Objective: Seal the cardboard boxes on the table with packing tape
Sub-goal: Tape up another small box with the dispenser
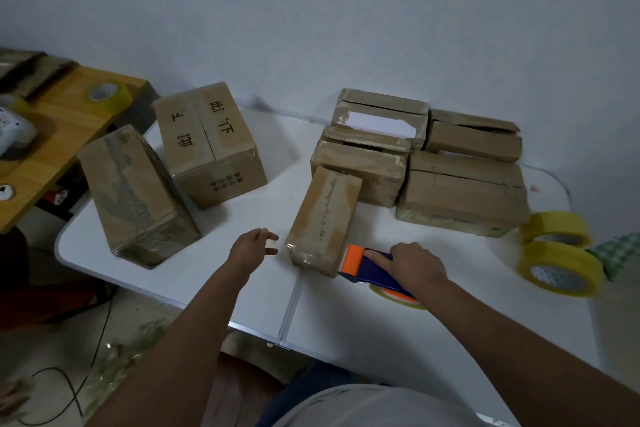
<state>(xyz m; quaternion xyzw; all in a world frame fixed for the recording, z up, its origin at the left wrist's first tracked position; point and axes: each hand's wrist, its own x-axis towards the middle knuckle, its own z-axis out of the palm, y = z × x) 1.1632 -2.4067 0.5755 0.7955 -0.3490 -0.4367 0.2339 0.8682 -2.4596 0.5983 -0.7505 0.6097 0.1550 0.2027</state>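
A narrow cardboard box point(323, 218) lies lengthwise in the middle of the white table point(363, 322), with clear tape over its near end. My right hand point(414, 265) grips a blue and orange tape dispenser point(367, 265) whose orange head touches the box's near right corner. The dispenser's yellowish roll shows beneath my hand. My left hand point(254, 246) hovers just left of the box with fingers relaxed, holding nothing.
Two larger taped boxes point(138, 194) point(211, 146) stand at the left. Several boxes with loose flaps point(460, 198) are stacked at the back right. Two yellow tape rolls point(561, 269) lie at the right edge. A wooden desk point(62, 135) with another roll stands far left.
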